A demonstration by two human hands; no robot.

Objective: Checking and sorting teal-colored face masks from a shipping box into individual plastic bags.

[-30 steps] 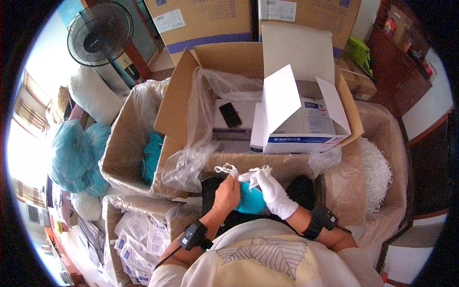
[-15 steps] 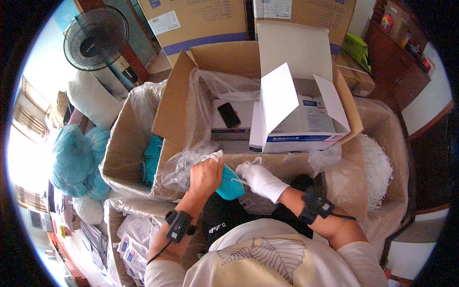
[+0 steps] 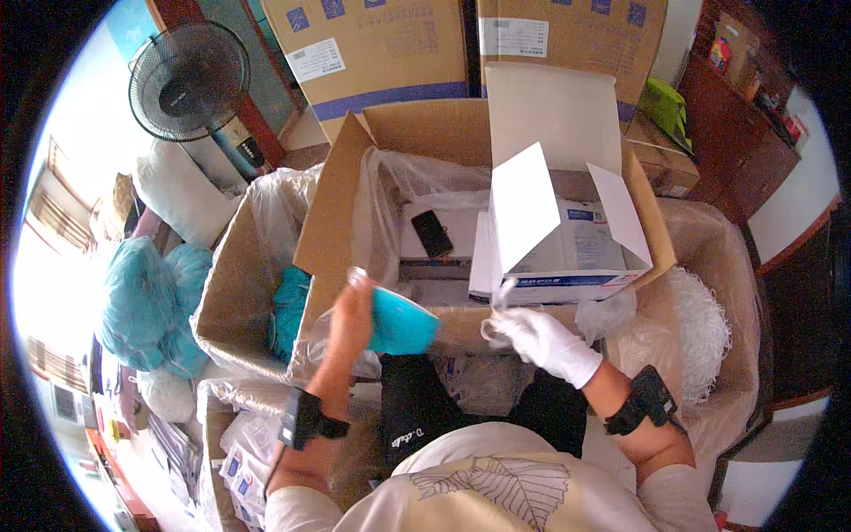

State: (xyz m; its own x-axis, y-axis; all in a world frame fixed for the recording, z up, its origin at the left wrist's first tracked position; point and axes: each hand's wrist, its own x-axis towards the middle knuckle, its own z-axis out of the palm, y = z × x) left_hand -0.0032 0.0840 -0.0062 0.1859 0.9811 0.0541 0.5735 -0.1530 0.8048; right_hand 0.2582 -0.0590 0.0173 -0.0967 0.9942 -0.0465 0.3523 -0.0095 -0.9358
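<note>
A teal, flat-folded fabric mask (image 3: 403,321) is being held at a tilt by a bare left hand (image 3: 352,315), whose fingers are clasping its left end near black cloth trousers (image 3: 417,390). At its three o'clock, a white-gloved right hand (image 3: 542,341) is keeping its fingers close together; whether they are gripping anything cannot be told. An open white cardboard carton (image 3: 567,285) is standing toward two o'clock.

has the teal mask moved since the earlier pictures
Yes: judged against the phone, the teal mask has moved left and closer to it.
</note>
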